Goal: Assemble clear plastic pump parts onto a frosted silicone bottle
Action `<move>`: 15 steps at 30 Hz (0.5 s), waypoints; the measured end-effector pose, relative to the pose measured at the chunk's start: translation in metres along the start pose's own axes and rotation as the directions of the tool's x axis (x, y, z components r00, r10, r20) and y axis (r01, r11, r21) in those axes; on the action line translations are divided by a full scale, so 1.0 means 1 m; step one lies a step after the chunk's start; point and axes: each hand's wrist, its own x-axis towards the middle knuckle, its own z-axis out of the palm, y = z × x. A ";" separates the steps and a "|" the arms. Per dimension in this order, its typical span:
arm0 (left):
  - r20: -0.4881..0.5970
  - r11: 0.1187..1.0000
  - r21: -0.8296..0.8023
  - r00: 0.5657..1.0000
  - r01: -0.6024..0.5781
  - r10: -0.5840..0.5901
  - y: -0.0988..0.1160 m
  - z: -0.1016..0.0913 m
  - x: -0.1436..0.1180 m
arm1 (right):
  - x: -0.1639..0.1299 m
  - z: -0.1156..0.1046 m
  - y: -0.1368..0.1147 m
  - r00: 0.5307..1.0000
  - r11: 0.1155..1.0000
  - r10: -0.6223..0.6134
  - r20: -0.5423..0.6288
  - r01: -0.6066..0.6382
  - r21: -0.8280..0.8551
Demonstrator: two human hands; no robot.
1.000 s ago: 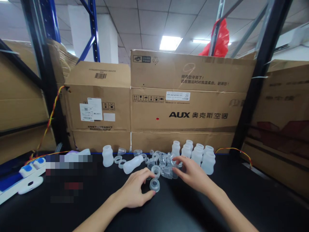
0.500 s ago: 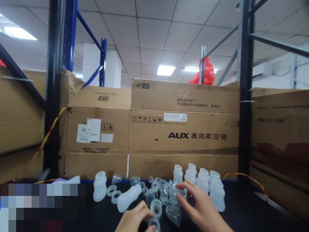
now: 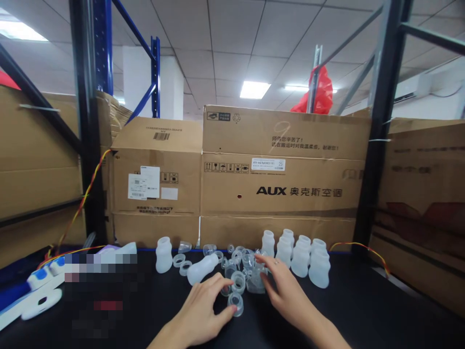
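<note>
My left hand (image 3: 203,308) is at the front of a heap of clear plastic parts, thumb and fingers apart. Its thumb tip touches a clear ring-shaped piece (image 3: 236,304), and its index finger is beside another round collar (image 3: 239,281). My right hand (image 3: 285,286) reaches over the right side of the heap, fingers spread. Its fingertips are at a clear funnel-like part (image 3: 256,282), partly hidden by the hand; whether they press on it I cannot tell. Left of the heap a frosted white bottle (image 3: 201,269) lies on its side.
Several frosted bottles (image 3: 301,257) stand at the right, and one bottle (image 3: 164,255) stands at the left near two clear rings (image 3: 179,260). A white power strip (image 3: 41,286) lies far left. Cardboard sheets (image 3: 279,194) wall the back between dark rack posts (image 3: 381,126).
The head view has shifted, so the shelf shows more of its surface. My left thumb and fingers have spread wider around the ring pieces. My right hand stays over the clear parts.
</note>
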 end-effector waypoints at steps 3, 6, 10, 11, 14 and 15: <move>-0.022 1.000 0.017 0.999 -0.023 0.024 -0.001 0.001 0.000 | 0.000 0.003 0.003 0.998 0.999 -0.001 -0.055 -0.002 -0.054; -0.060 0.997 0.050 0.996 -0.058 0.061 -0.003 -0.002 0.003 | 0.000 0.002 0.008 0.995 0.997 0.026 -0.100 -0.033 -0.070; -0.179 0.987 0.126 0.976 -0.100 0.122 -0.012 -0.010 0.008 | 0.002 -0.001 0.009 0.987 0.993 0.065 -0.147 -0.079 -0.089; -0.202 0.984 0.149 0.971 -0.098 0.128 -0.015 -0.012 0.009 | 0.002 -0.002 0.008 0.986 0.991 0.074 -0.149 -0.090 -0.098; -0.213 0.979 0.184 0.969 -0.088 0.127 -0.017 -0.016 0.010 | 0.002 -0.005 0.004 0.986 0.984 0.100 -0.136 -0.118 -0.131; -0.200 0.980 0.178 0.972 -0.092 0.127 -0.016 -0.017 0.009 | 0.002 -0.005 0.003 0.986 0.982 0.108 -0.128 -0.126 -0.141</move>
